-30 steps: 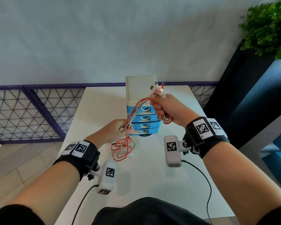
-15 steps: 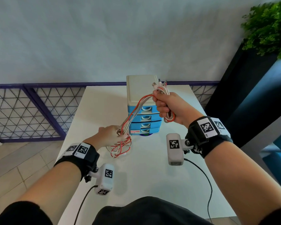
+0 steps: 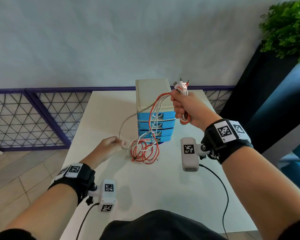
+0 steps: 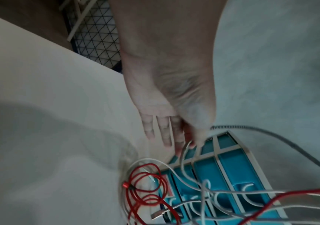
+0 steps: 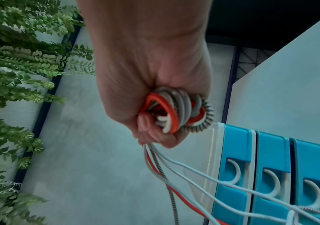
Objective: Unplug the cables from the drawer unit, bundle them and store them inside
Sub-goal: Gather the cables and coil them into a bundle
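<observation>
A drawer unit (image 3: 152, 94) with a cream top and blue drawers stands at the back of the white table (image 3: 145, 187). My right hand (image 3: 182, 104) is raised beside its top and grips a coiled bundle of red, white and grey cables (image 5: 174, 112), plug ends sticking up. Strands hang from that fist across the drawer fronts (image 5: 271, 152) to a loose red and white tangle (image 3: 144, 151) on the table. My left hand (image 3: 109, 146), low and left of the tangle, pinches the braided grey cable (image 3: 128, 119) between thumb and fingers (image 4: 167, 137).
A purple mesh fence (image 3: 33, 118) runs behind the table on the left. A dark planter (image 3: 260, 94) with a green plant (image 3: 287, 26) stands at the right. A plain wall rises behind. The table's near half is bare.
My left hand has dropped and swung left, letting the red and white strands fall onto the table and keeping only the braided grey cable. The right hand rose slightly with its coil.
</observation>
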Available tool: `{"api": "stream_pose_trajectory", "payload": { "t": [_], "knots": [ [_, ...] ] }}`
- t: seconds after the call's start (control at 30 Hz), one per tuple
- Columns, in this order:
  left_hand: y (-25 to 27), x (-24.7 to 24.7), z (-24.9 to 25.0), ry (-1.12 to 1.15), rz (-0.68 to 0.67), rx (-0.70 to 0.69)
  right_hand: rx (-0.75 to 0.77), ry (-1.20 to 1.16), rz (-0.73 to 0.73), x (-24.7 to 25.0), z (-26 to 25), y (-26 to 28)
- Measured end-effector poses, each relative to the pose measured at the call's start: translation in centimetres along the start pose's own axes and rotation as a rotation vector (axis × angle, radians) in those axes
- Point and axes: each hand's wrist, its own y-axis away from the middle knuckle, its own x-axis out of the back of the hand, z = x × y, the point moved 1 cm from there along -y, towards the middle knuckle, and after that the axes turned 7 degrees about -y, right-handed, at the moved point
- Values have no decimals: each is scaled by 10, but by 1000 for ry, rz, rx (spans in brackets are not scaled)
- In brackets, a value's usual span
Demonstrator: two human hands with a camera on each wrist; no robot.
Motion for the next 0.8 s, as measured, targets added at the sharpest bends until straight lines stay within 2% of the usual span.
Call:
{"api": "stream_pose_trajectory", "payload": {
  "t": [0.13, 0.27, 0.33, 0.4, 0.5, 0.6, 0.67, 0.73, 0.8],
  "knots": [
    [-5, -18, 19, 266, 93, 30, -11, -9, -33, -7, 0, -2],
    [-14, -43, 18, 205, 98, 148, -23, -21, -54, -16, 2, -6],
    [-16, -52, 12, 265, 76, 196, -35, -27, -53, -18, 5, -7],
    [-16, -55, 9, 351, 64, 171, -36, -18, -55, -20, 7, -10],
    [-22, -56, 6, 528, 180, 150, -53, -8, -44, -22, 14, -14],
    [-34, -58, 9, 838, 344, 139, -46, -15, -35, -22, 26, -18],
    [-41, -60, 11, 959, 383, 92, -34, -31, -14, -21, 34, -21],
    [-40, -63, 11, 769, 361, -31, -9, -90, 21, -19, 38, -24],
    [-34, -64, 6, 291, 312, -204, 34, -188, 56, -16, 35, -27]
  ]
}}
